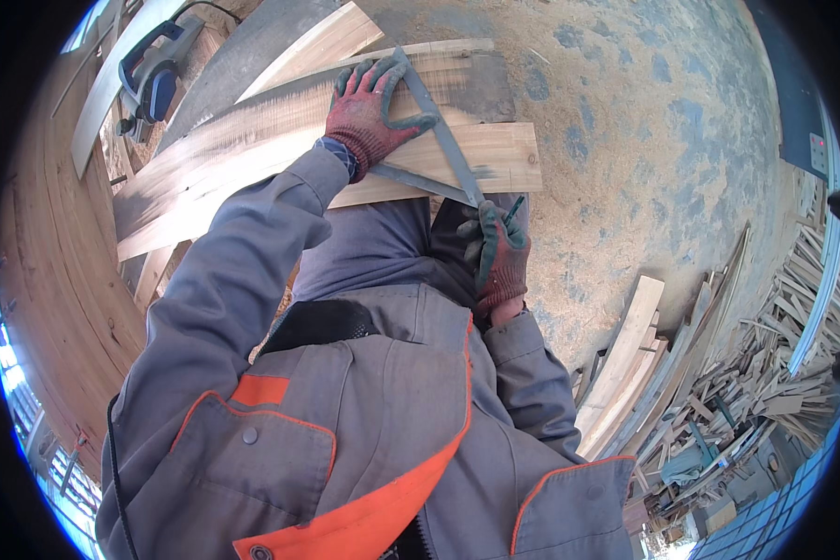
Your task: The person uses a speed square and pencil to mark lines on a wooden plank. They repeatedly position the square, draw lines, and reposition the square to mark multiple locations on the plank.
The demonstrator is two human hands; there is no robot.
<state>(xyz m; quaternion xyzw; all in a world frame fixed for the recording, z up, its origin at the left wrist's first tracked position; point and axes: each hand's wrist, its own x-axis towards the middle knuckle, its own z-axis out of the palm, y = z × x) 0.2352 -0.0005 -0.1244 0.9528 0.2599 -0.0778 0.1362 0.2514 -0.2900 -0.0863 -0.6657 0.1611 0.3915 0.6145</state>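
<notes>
Across the person's front lies a dark-streaked board (261, 131), with a pale board (509, 154) along its near side, right end jutting slightly farther. A metal square (439, 121) spans both near their right ends: far tip by the streaked board's far edge, near corner at the pale board's near edge. The left hand (369, 117), gloved, is spread over the boards, thumb at the square's long arm; it appears to press, not grasp. The right hand (502, 247), gloved, has its fingers curled around what looks like a pencil (514, 209), just beside the near corner.

Step in hand, as I judge it from the room: marking out, with the square being held in position. The next move would call for steady pressure from the left hand and the pencil's point brought against the long arm.

Hard to make out: whether the right fingers also touch the square; the pencil's point; any drawn line. Hidden: the short arm's end, behind the left wrist; whatever supports the boards.
</notes>
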